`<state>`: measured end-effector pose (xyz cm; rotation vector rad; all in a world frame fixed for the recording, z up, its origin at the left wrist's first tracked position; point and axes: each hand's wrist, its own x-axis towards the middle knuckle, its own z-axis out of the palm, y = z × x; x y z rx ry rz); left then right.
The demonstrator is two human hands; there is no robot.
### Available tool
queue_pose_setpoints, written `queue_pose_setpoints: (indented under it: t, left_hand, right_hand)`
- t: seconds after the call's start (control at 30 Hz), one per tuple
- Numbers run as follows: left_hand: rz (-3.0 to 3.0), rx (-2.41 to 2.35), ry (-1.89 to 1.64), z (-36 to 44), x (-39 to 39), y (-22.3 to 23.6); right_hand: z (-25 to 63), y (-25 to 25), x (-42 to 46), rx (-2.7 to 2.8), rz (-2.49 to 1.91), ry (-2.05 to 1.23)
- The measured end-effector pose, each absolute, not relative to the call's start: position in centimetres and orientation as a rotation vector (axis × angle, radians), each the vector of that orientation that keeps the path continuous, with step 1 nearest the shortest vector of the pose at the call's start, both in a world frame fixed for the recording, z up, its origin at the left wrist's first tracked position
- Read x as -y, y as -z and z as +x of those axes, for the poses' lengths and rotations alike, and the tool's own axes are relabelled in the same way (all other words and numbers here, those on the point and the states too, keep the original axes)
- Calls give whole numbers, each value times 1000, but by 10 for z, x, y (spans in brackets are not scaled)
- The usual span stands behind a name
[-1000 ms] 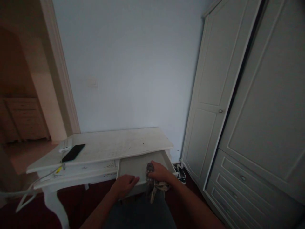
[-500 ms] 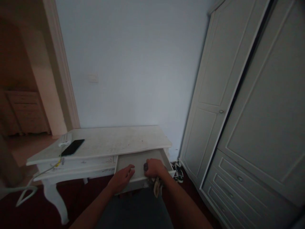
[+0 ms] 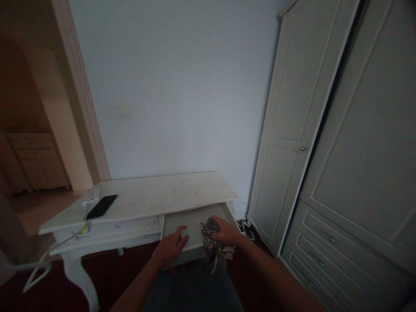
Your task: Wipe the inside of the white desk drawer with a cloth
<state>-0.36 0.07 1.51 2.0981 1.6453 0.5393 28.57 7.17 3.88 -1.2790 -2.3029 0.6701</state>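
Note:
My right hand (image 3: 224, 232) grips a crumpled, patterned cloth (image 3: 211, 242) at the right side of a pulled-out drawer (image 3: 195, 221). Loose ends of the cloth dangle over the drawer's front. My left hand (image 3: 170, 247) is at the drawer's left front, thumb and fingers apart, with nothing in it. Its palm side is hidden, so I cannot tell whether it touches the drawer front. The drawer belongs to a white table (image 3: 146, 190) with a worn top.
A dark phone (image 3: 102, 206) lies on the table's left end beside a white box-like device (image 3: 92, 197) with a cable (image 3: 61, 239). Shoes (image 3: 247, 229) are on the dark red floor by the table's right end. A tall wardrobe (image 3: 279, 173) stands at right; a doorway opens at left.
My right hand has turned and shifted slightly right, so more of the bunched cloth shows. My left hand has moved a little to the right and lower, its fingers still apart.

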Motion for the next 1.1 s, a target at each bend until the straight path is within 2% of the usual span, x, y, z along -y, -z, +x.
queue_pose_setpoints:
  t: [0.13,0.23,0.53,0.63,0.77,0.97,1.1]
  left_hand:
    - [2092,-1650,-526,-3,-1,-18]
    - [2090,-1648,-518,-4,-1,-18]
    - [2018,-1585,-695,-8,-3,-11]
    - [1989,-1580,-658,-9,-3,-11]
    - [2069,-1643,-509,-6,-2,-13]
    - [2138,-1668,-464,-2,-5,-10]
    - [2163,-1676,-460,-3,-8,-9]
  right_hand:
    - [331,-51,-84,2313,-1503,-565]
    - [327,-59,-92,2296,-1611,-533]
    - [192,-48,-58,2421,-1401,-528]
    - [176,-40,-47,2378,-1269,-544]
    - [216,-36,-52,2368,-1173,-619]
    - [315,-65,-89,2448,-1542,-572]
    - [318,-73,-95,2408,-1717,-458]
